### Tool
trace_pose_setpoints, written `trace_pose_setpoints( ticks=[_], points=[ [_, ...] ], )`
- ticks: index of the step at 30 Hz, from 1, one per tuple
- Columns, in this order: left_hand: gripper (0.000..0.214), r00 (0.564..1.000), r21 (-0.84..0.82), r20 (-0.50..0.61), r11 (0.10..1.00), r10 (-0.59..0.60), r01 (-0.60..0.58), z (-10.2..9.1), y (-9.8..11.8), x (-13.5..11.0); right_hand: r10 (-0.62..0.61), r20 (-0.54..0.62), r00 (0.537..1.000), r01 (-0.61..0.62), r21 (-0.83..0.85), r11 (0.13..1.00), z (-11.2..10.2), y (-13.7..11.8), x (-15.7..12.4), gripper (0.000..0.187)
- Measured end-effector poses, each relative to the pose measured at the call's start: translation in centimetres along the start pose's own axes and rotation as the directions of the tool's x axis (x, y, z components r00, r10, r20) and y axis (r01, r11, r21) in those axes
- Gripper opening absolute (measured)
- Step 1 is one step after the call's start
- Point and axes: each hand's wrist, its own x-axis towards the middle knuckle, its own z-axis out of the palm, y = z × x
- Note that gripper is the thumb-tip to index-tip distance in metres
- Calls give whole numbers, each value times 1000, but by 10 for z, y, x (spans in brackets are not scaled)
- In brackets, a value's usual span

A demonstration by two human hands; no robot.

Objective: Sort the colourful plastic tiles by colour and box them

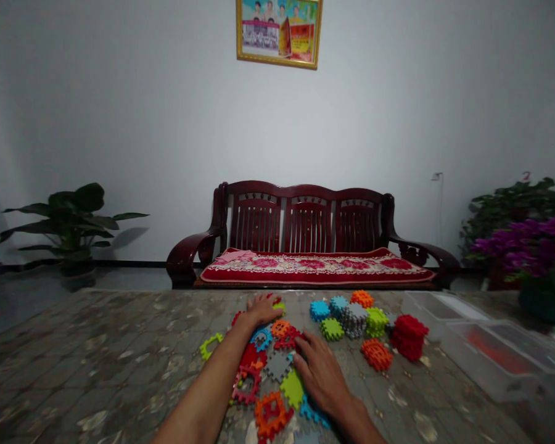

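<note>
Loose toothed plastic puzzle pieces lie spread on the table in front of me. My left hand (263, 309) reaches to the far end of the spread, its fingers apart over a red piece and beside a green piece (280, 306). My right hand (321, 370) rests palm down at the right side, fingers stretched over the pieces. Near its thumb are a grey piece (278, 365) and a lime green piece (293, 388). An orange frame piece (272, 414) lies closer to me, and a blue piece (313, 412) is partly under my right wrist.
Sorted stacks stand to the right: grey (354, 319), red (409, 337), orange (376, 354) and blue (319, 310). Beyond them is a clear plastic box (504, 357) with something orange inside. A wooden bench (308, 225) is behind the patterned table (120, 370).
</note>
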Motion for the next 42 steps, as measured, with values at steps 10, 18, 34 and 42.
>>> trace_pose_setpoints(
  ticks=[10,18,34,42],
  points=[
    [23,980,-211,-93,958,176,-192,-7,0,-40,-15,-83,996,19,40,999,3,1,4,41],
    [34,941,-205,-199,927,275,-314,-16,38,-151,17,-112,994,2,164,987,0,6,8,50],
    [41,901,41,-99,907,422,-420,34,77,-222,-40,-45,998,55,429,901,-4,20,6,59],
    [28,896,57,-130,905,425,-421,21,55,-196,-23,-68,997,55,524,850,-11,16,4,60]
  ],
)
